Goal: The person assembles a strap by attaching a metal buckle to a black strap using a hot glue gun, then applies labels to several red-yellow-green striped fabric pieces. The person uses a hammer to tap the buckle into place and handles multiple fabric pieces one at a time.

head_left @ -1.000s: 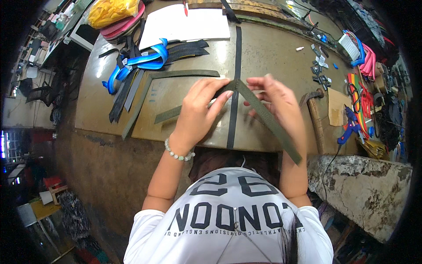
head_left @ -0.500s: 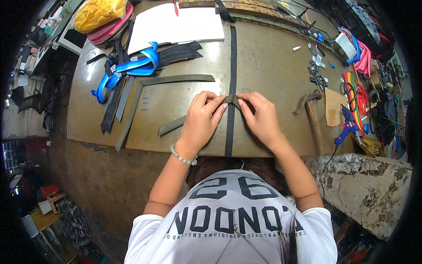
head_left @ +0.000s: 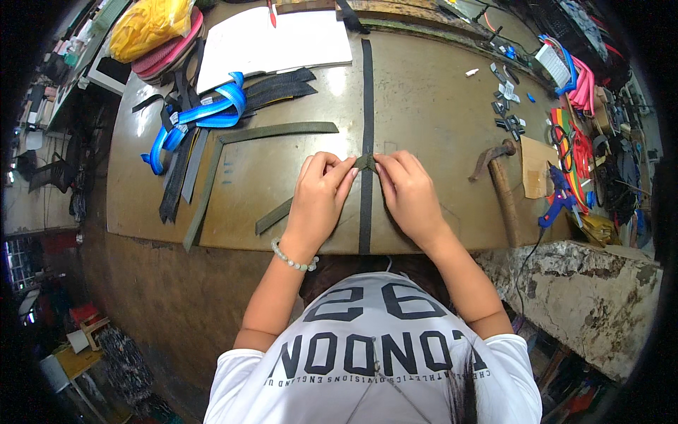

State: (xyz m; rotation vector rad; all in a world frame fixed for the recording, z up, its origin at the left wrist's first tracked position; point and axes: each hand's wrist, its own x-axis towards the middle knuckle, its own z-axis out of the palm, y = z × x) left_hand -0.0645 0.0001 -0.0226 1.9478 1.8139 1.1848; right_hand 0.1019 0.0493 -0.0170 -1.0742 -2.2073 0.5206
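Note:
A long black webbing strap (head_left: 366, 92) runs lengthwise over the brown table, from its far side to the near edge. Across it, a short olive-green webbing strap (head_left: 364, 163) is folded to a point. My left hand (head_left: 316, 205) pinches the fold's left side between thumb and fingers, its tail (head_left: 274, 217) slanting out beneath the wrist. At the right side, the thumb and fingertips of my right hand (head_left: 412, 201) pinch the same fold. Fingers cover part of the fold. Left of my hands lies another olive strap (head_left: 275, 130), bent at a corner.
Blue straps (head_left: 212, 109) and black straps (head_left: 272, 90) pile up at the left, near a white pad (head_left: 275, 46). To the right are a hammer (head_left: 503, 191), black buckles (head_left: 510, 126), cardboard (head_left: 534, 167) and a blue glue gun (head_left: 558, 198).
My right fingers have shifted slightly along the fold, which now shows more between my hands. Both hands stay over the black strap. The whole view has shifted a little.

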